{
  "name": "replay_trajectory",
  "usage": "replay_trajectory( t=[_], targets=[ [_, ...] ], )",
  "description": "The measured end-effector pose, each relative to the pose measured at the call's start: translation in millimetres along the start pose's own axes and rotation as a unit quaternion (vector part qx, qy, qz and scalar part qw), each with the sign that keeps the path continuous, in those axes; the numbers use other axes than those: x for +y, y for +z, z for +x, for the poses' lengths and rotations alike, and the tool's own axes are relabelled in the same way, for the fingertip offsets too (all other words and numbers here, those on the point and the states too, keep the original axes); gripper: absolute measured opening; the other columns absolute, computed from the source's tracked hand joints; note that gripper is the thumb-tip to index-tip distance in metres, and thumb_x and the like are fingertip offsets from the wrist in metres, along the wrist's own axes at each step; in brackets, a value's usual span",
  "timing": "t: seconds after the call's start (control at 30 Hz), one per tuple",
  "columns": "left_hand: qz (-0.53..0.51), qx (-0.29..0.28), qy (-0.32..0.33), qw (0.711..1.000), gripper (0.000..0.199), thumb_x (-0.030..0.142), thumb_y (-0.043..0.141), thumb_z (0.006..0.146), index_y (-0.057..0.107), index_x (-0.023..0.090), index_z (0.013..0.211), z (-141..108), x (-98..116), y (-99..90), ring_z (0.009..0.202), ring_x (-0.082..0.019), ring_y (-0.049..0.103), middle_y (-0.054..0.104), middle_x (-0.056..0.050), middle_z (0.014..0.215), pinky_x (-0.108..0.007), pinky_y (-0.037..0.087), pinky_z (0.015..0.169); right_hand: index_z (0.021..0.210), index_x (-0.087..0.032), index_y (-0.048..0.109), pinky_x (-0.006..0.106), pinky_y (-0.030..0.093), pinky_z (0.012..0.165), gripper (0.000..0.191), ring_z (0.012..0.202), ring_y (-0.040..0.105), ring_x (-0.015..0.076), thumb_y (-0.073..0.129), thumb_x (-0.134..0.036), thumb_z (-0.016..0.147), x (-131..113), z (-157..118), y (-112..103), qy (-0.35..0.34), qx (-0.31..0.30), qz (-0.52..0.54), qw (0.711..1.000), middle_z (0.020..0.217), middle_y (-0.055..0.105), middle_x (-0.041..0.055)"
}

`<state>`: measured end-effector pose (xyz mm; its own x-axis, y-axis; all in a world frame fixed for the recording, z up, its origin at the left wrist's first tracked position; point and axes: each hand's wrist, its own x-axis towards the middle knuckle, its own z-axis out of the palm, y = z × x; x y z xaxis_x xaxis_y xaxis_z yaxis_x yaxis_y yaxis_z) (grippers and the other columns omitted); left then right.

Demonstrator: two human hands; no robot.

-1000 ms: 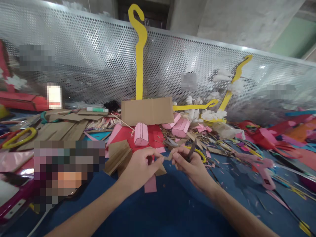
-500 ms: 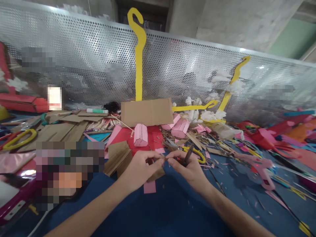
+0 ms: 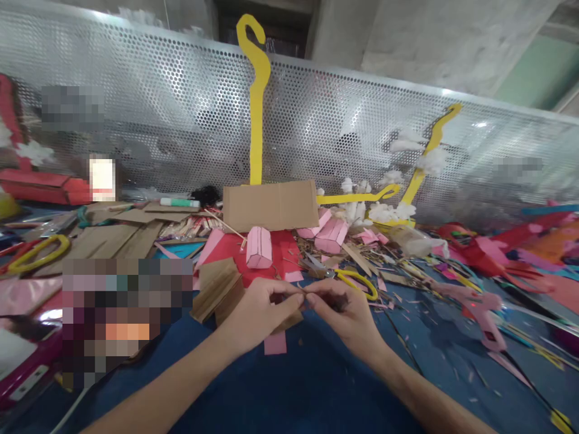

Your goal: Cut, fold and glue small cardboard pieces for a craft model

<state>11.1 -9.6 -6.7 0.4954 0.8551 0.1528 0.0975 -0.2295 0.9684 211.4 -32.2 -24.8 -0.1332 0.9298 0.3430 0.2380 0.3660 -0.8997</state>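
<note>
My left hand [image 3: 265,306] and my right hand [image 3: 342,310] meet fingertip to fingertip above the blue table. Both are closed in a pinch on a small brown piece [image 3: 303,290], mostly covered by the fingers; its kind is unclear. Folded brown cardboard [image 3: 216,278] lies beside and partly under my left hand, with a pink paper strip [image 3: 275,344] just below. Scissors with yellow handles [image 3: 371,292] lie behind my right hand. Beyond my hands a small pink block with dark edges [image 3: 259,248] rests on red sheet material [image 3: 284,248].
A cardboard box [image 3: 271,206] with a tall yellow hook [image 3: 256,132] stands at the back, before a perforated metal panel [image 3: 172,114]. At right lies a pink glue gun [image 3: 486,310] with its cord. Cardboard sheets [image 3: 108,244] and orange-red scissors cover the left.
A dark, slim object that stuck up from my right hand's fingers no longer shows there. Both hands stay nearly in place, still pinched together. The view has shifted slightly.
</note>
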Motion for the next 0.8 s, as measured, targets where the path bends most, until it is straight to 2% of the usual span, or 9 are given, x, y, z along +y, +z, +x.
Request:
replay_trajectory(
  t=[0.17,0.23,0.33,0.43,0.5,0.57,0.7,0.8],
  targets=[
    [-0.066,-0.009,-0.024,0.997,0.028,0.039,0.069,0.090,0.082,0.015,0.091,0,-1,2.8,0.069,-0.013,0.060,0.075,-0.006,0.081,-0.023,0.042,0.062,0.087,-0.017,0.076,0.031,0.054,0.064,0.021,0.070,0.070,0.0203,0.067,-0.036,0.094,-2,-1,-1,-0.020,0.011,-0.025,0.999,0.076,0.076,0.0059],
    [-0.095,-0.003,-0.064,0.993,0.029,0.041,0.071,0.087,0.081,0.014,0.087,1,-1,4.1,0.059,-0.009,0.052,0.070,-0.003,0.072,-0.022,0.037,0.055,0.088,-0.018,0.076,0.030,0.054,0.063,0.021,0.070,0.070,0.0201,0.066,-0.035,0.096,-2,-2,-1,-0.034,0.010,-0.043,0.998,0.077,0.076,0.0059],
    [-0.128,0.014,-0.152,0.980,0.033,0.045,0.071,0.084,0.077,0.013,0.079,0,4,5.3,0.044,-0.006,0.033,0.051,0.004,0.051,-0.022,0.024,0.045,0.094,-0.019,0.077,0.027,0.052,0.060,0.016,0.066,0.068,0.0174,0.065,-0.029,0.097,-2,-4,-2,-0.081,0.009,-0.125,0.989,0.078,0.076,0.0048],
    [-0.138,0.020,-0.191,0.972,0.034,0.046,0.072,0.082,0.073,0.013,0.073,-1,10,5.1,0.044,-0.006,0.029,0.040,0.007,0.047,-0.023,0.018,0.045,0.104,-0.019,0.076,0.025,0.054,0.063,0.015,0.067,0.068,0.0150,0.063,-0.017,0.097,-1,-5,-6,-0.194,0.003,-0.210,0.958,0.081,0.076,0.0043],
    [-0.138,0.016,-0.200,0.970,0.033,0.045,0.072,0.081,0.073,0.013,0.073,-1,12,4.4,0.045,-0.006,0.028,0.039,0.006,0.048,-0.023,0.015,0.045,0.111,-0.019,0.074,0.026,0.056,0.070,0.020,0.074,0.071,0.0155,0.062,-0.011,0.097,0,-4,-8,-0.271,0.000,-0.249,0.930,0.087,0.076,0.0057],
    [-0.144,0.012,-0.202,0.969,0.034,0.046,0.070,0.083,0.074,0.013,0.074,-1,13,3.6,0.046,-0.006,0.026,0.039,0.006,0.048,-0.023,0.014,0.045,0.116,-0.019,0.072,0.028,0.056,0.074,0.025,0.077,0.073,0.0167,0.061,-0.008,0.097,1,-3,-10,-0.322,-0.001,-0.296,0.900,0.090,0.077,0.0071],
    [-0.141,0.021,-0.193,0.971,0.049,0.060,0.064,0.085,0.074,0.013,0.074,-1,9,2.3,0.044,-0.006,0.026,0.040,0.005,0.049,-0.023,0.014,0.044,0.111,-0.020,0.073,0.030,0.053,0.067,0.021,0.070,0.071,0.0172,0.059,-0.010,0.099,1,-3,-11,-0.359,-0.015,-0.385,0.850,0.084,0.077,0.0063],
    [-0.117,0.018,-0.177,0.977,0.048,0.061,0.069,0.082,0.074,0.014,0.077,-1,5,1.9,0.044,-0.006,0.029,0.041,0.006,0.050,-0.022,0.019,0.043,0.109,-0.017,0.073,0.032,0.051,0.065,0.020,0.068,0.069,0.0176,0.058,-0.009,0.098,-1,-4,-11,-0.370,-0.027,-0.401,0.838,0.084,0.076,0.0075]
  ],
)
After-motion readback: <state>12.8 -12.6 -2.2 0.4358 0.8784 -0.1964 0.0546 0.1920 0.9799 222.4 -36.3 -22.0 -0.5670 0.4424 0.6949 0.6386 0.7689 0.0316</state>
